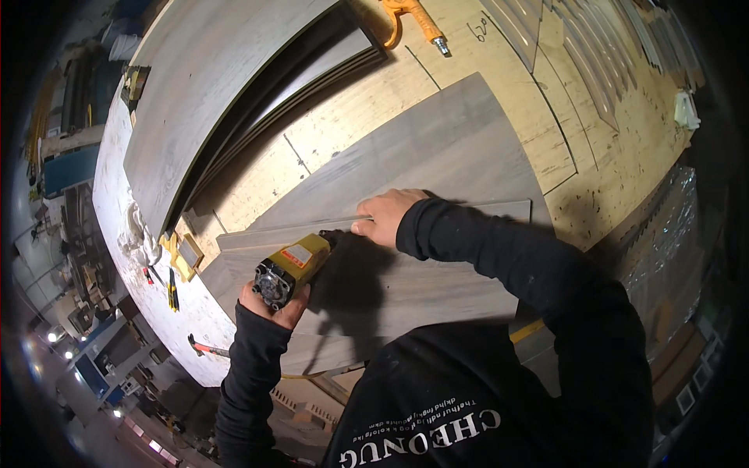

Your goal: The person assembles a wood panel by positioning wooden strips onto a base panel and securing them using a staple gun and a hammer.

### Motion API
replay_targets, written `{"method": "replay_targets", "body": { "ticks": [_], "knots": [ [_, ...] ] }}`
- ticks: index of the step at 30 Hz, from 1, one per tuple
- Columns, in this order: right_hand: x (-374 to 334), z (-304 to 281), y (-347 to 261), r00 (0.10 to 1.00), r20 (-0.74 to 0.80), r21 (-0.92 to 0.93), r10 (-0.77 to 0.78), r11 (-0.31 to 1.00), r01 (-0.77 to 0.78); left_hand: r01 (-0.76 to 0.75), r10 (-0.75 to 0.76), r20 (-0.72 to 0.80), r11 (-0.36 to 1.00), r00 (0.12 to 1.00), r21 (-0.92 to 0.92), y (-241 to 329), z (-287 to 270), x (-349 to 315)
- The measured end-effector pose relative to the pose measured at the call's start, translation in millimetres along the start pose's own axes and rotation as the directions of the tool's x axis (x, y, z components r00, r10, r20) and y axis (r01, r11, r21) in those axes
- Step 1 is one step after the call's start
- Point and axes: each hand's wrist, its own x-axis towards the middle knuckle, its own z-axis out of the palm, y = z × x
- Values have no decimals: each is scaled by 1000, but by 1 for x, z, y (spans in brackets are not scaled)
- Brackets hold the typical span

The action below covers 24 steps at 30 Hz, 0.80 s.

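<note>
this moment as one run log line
left hand: grips yellow-black power tool | right hand: pinches narrow strip | strip: across grey panel | orange air gun: beyond panel

Large white lettering (421, 439), with smaller lines (425, 417) on its far side, is printed upside down on the near black sweatshirt (445, 351). At far right, a black number (478, 30) is handwritten on the pale tabletop (577, 168). On the yellow power tool (315, 269), left, a label (296, 254) is too small to be read.

Near the top of the frame, you have an orange air gun (412, 19). At left, you see a crumpled white rag (139, 240); at lower left, a red-handled hammer (209, 348); at right, clear plastic wrap (671, 249).
</note>
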Motion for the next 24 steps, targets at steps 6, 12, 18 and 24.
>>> {"method": "replay_targets", "body": {
  "ticks": [6,12,18,24],
  "knots": [
    [-2,-10,-6,997,65,-1,-29,1000,29,-106,108,-48,994,993,42,5,0,-6],
    [2,-7,-3,995,99,-31,13,999,-10,86,-91,-17,975,996,-204,-12,3,-31],
    [0,-25,-8,983,182,-32,23,999,-17,173,-423,-365,816,830,-552,-68,4,-103],
    [-72,-86,-72,940,-170,-354,-295,909,221,104,-580,-602,762,549,-640,-121,-6,-174]
  ]
}}
